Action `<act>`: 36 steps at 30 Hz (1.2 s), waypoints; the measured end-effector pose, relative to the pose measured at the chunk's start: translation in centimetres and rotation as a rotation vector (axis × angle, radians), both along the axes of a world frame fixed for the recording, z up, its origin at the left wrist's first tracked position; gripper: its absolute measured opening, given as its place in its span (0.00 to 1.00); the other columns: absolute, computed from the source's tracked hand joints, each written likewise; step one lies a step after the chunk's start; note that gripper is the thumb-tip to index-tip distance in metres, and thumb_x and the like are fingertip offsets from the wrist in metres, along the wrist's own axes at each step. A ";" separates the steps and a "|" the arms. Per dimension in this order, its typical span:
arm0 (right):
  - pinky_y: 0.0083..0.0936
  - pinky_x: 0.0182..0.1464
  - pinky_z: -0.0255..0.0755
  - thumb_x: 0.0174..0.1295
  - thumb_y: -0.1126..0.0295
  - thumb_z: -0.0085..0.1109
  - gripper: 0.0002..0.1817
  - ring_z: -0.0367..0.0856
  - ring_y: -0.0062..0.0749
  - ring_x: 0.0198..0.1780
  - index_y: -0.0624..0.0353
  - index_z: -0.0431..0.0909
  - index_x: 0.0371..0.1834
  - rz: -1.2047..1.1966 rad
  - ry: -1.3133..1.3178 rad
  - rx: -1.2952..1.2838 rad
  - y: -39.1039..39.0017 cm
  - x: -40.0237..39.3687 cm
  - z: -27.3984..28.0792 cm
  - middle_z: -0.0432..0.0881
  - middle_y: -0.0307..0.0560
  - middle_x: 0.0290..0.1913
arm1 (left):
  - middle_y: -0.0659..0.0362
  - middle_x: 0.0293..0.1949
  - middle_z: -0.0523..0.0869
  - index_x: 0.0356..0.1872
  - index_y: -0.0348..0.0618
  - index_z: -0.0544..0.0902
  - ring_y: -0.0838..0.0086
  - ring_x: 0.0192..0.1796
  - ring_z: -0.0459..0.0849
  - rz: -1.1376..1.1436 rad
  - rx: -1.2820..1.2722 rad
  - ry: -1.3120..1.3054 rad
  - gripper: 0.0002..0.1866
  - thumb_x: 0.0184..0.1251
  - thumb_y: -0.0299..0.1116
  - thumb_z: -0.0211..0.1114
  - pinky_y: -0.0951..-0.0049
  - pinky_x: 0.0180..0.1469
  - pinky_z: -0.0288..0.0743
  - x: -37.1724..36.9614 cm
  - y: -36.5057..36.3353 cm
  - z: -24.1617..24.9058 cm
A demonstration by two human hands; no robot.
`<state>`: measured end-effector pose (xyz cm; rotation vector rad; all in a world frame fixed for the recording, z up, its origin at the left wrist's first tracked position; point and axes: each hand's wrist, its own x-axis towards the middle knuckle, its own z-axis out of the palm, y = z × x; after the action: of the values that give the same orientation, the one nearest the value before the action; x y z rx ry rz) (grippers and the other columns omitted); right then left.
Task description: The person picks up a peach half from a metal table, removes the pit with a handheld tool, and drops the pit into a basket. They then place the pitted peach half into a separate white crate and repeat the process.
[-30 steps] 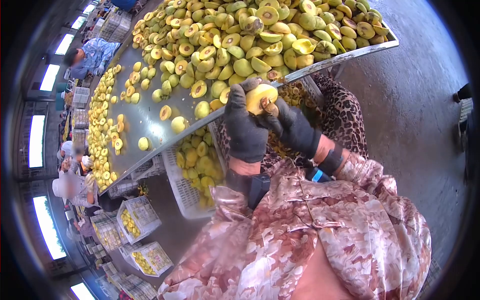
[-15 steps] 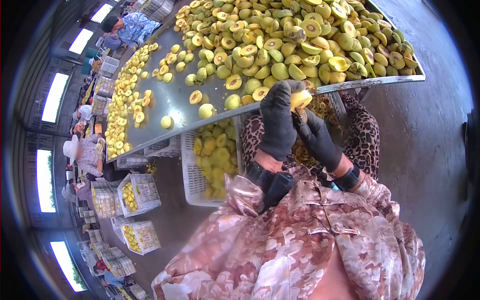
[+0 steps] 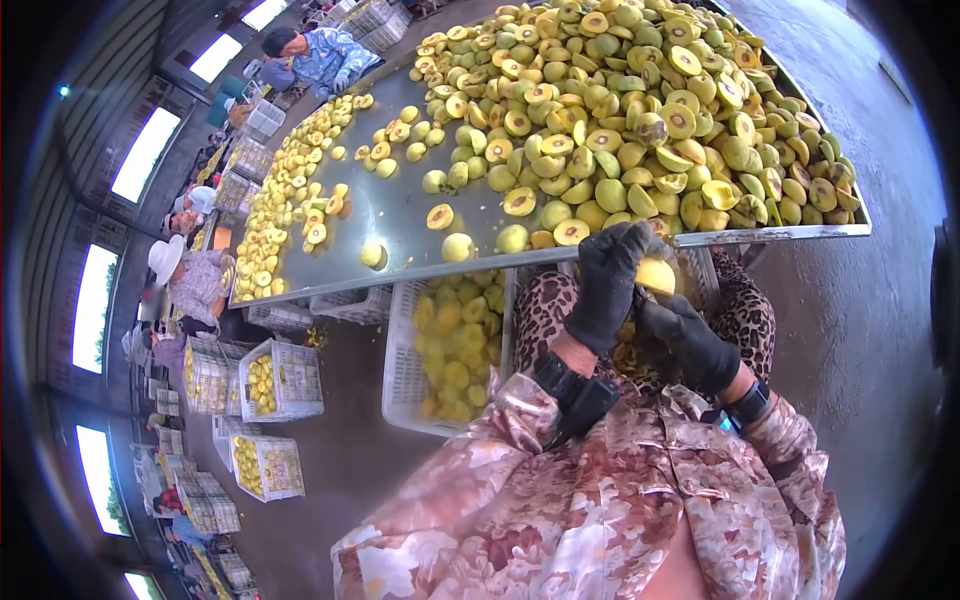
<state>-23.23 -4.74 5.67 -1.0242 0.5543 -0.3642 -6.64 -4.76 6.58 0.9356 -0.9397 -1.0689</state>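
Note:
My left hand (image 3: pixel 608 290), in a dark glove, grips a yellow peach half (image 3: pixel 656 276) just in front of the table's near edge. Right below the fruit, my gloved right hand (image 3: pixel 695 345) is closed with its fingertips close to the peach half. Whatever those fingers hold is hidden. Beyond both hands, a large pile of halved peaches (image 3: pixel 640 110), many with brown stones showing, covers the right part of the metal table (image 3: pixel 400 225). Between my knees, a container (image 3: pixel 703 275) is partly hidden by my hands.
A white plastic crate (image 3: pixel 400 385) of yellow halves stands left of my legs. More crates (image 3: pixel 285 378) sit on the floor farther left. A person in blue (image 3: pixel 325 58) is at the table's far side, and one in a white hat (image 3: pixel 195 285) is at the left.
My view has shifted, so table and hands appear farther right and lower. The peach half stays in my left hand, now turned with its smooth rounded side showing; my right hand has dropped slightly below it.

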 end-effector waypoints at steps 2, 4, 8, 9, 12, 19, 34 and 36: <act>0.18 0.25 0.63 0.78 0.58 0.52 0.14 0.70 0.14 0.23 0.56 0.77 0.38 -0.003 -0.017 0.022 -0.6 0.9 -0.9 0.75 0.30 0.27 | 0.59 0.31 0.90 0.33 0.37 0.88 0.76 0.34 0.87 0.037 -0.075 -0.110 0.16 0.79 0.39 0.64 0.73 0.41 0.81 0.3 -0.8 -1.5; 0.19 0.26 0.64 0.78 0.60 0.52 0.13 0.69 0.15 0.24 0.57 0.78 0.40 0.097 0.005 0.098 -1.5 1.0 -1.4 0.75 0.30 0.27 | 0.58 0.31 0.90 0.34 0.37 0.88 0.75 0.37 0.88 0.047 -0.169 -0.465 0.15 0.78 0.36 0.63 0.72 0.43 0.81 1.4 -0.5 -1.6; 0.21 0.27 0.64 0.77 0.64 0.53 0.10 0.70 0.17 0.26 0.59 0.80 0.45 -0.127 -0.111 -0.439 -0.1 4.2 -2.5 0.75 0.32 0.27 | 0.56 0.34 0.89 0.40 0.37 0.86 0.72 0.38 0.88 0.217 -0.059 -0.188 0.20 0.82 0.44 0.55 0.70 0.45 0.83 4.3 1.4 -1.7; 0.22 0.28 0.65 0.77 0.65 0.54 0.10 0.70 0.17 0.26 0.60 0.80 0.46 -0.261 -0.096 -0.636 0.9 4.8 -2.5 0.75 0.32 0.27 | 0.56 0.33 0.89 0.39 0.37 0.86 0.71 0.37 0.89 0.299 0.008 -0.025 0.24 0.83 0.48 0.53 0.69 0.44 0.84 5.3 1.9 -1.4; 0.33 0.29 0.70 0.76 0.64 0.56 0.11 0.75 0.36 0.25 0.61 0.79 0.44 -0.238 0.179 -0.679 1.3 2.5 -5.2 0.79 0.47 0.28 | 0.55 0.33 0.88 0.37 0.37 0.86 0.68 0.37 0.89 0.560 0.093 0.027 0.30 0.83 0.56 0.51 0.67 0.41 0.84 14.6 5.3 -2.7; 0.41 0.34 0.71 0.72 0.64 0.61 0.15 0.75 0.56 0.28 0.65 0.73 0.34 -0.151 0.444 -0.765 1.2 3.4 -7.5 0.77 0.63 0.28 | 0.44 0.48 0.87 0.46 0.40 0.88 0.52 0.49 0.85 0.654 0.242 -1.564 0.16 0.65 0.41 0.71 0.51 0.54 0.78 29.6 0.0 -9.7; 0.26 0.36 0.70 0.77 0.61 0.58 0.16 0.70 0.16 0.34 0.67 0.81 0.42 -0.354 0.162 -0.474 0.6 8.5 -2.5 0.76 0.36 0.28 | 0.43 0.63 0.81 0.66 0.33 0.76 0.49 0.67 0.79 -0.134 0.051 0.714 0.26 0.80 0.44 0.57 0.50 0.72 0.73 10.5 2.9 -4.1; 0.29 0.38 0.72 0.76 0.60 0.59 0.18 0.72 0.19 0.34 0.69 0.81 0.44 -0.371 0.161 -0.373 0.9 8.7 -3.5 0.80 0.40 0.29 | 0.43 0.63 0.81 0.60 0.36 0.78 0.49 0.66 0.79 -0.119 0.103 0.651 0.24 0.84 0.49 0.52 0.50 0.70 0.75 8.0 3.3 -3.6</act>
<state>-14.57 -3.85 2.14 -1.3176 0.8461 -0.7372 1.38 -1.51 2.98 0.5521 -0.4044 -1.4163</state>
